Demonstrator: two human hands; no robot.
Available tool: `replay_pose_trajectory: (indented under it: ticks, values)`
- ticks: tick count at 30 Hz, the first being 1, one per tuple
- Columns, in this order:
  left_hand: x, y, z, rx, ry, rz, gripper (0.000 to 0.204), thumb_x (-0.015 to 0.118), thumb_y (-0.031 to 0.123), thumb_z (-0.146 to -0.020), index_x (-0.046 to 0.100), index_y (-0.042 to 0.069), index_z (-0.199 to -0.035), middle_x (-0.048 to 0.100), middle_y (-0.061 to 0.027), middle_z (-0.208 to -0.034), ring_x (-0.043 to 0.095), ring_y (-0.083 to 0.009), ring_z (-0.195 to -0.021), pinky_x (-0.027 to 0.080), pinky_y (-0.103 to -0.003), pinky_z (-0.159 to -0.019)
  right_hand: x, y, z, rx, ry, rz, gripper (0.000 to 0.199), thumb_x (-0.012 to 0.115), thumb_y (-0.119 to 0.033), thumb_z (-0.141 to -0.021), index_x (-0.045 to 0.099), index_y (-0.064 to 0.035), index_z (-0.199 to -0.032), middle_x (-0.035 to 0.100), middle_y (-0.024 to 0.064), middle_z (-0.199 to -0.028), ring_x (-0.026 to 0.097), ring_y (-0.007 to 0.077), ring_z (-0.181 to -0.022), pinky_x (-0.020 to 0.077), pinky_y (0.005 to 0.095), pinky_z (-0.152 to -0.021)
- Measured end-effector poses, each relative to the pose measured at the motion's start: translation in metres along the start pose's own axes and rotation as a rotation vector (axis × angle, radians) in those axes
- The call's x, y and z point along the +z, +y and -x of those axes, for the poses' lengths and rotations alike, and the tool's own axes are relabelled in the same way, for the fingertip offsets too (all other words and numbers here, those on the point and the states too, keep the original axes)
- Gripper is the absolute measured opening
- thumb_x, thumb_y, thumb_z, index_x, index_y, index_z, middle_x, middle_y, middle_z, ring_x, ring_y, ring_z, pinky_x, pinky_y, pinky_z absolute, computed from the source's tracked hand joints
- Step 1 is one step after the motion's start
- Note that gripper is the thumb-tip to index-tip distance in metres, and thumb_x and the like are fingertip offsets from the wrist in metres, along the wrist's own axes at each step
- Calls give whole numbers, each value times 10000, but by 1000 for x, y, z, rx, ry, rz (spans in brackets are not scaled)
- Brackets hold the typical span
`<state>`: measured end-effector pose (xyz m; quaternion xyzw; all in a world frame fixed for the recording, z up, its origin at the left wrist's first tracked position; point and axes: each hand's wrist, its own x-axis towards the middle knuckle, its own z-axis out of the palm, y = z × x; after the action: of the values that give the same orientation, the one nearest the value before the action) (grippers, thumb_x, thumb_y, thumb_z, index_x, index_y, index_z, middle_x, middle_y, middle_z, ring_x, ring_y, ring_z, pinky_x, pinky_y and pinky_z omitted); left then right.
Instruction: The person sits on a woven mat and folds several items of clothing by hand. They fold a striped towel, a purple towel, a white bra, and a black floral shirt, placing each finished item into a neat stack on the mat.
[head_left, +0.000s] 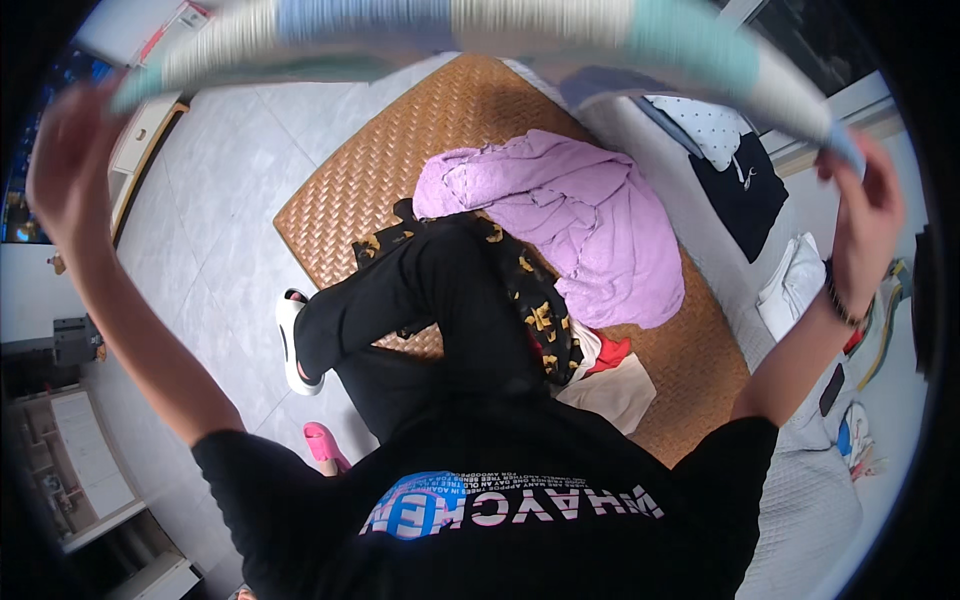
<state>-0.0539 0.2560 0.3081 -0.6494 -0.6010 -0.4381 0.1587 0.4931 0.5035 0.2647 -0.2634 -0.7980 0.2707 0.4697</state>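
Observation:
Stretched in an arc across the top of the view is a towel [545,28] with white, blue and mint-green blocks, blurred by motion and partly cut off. My raised left hand [75,165] is closed on its left end, the fingers smeared. On the other side, my right hand [866,205] pinches the right end between thumb and fingers; a dark bead bracelet [843,300] circles that wrist. Below the towel lies a crumpled lilac towel [600,225] on the woven mat [370,170]. A black garment with yellow figures [540,310] is partly under it, beside my bent leg.
Red [612,352] and beige cloth [615,393] lie on the mat near my right thigh. Folded dark clothes [740,190] and white cloth [792,280] rest on the grey sofa cover [800,520]. A pink slipper [322,443] stands on the tiled floor [225,210].

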Motion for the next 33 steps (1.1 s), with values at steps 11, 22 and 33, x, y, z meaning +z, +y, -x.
replay_pose_trajectory:
  ticks: [11, 22, 33]
  values:
    - [12, 131, 235, -766, -923, 415, 127, 698, -66, -698, 669, -5, -806, 696, -90, -822, 682, -250, -810, 526, -333, -762, 74, -18, 170, 551, -1054, -156, 211, 643, 55, -598, 647, -57, -777, 672, 73, -790, 661, 228, -752, 518, 300, -675]
    - [0, 174, 311, -1409, -1437, 857, 166, 711, -34, -772, 703, 19, -929, 703, -62, -901, 665, -156, -843, 508, -269, -797, 94, -1, 214, 775, -1833, -394, 154, 730, -148, -745, 705, -107, -891, 682, 38, -814, 655, 162, -748, 512, 276, -705]
    - [185, -23, 366, -1436, -649, 457, 404, 528, 399, -944, 634, 11, -903, 649, -74, -741, 598, -142, -593, 494, -273, -582, 305, 72, 153, 150, -1020, 43, 388, 614, -322, -860, 651, -7, -1084, 662, 203, -1021, 633, 352, -940, 490, 387, -844]
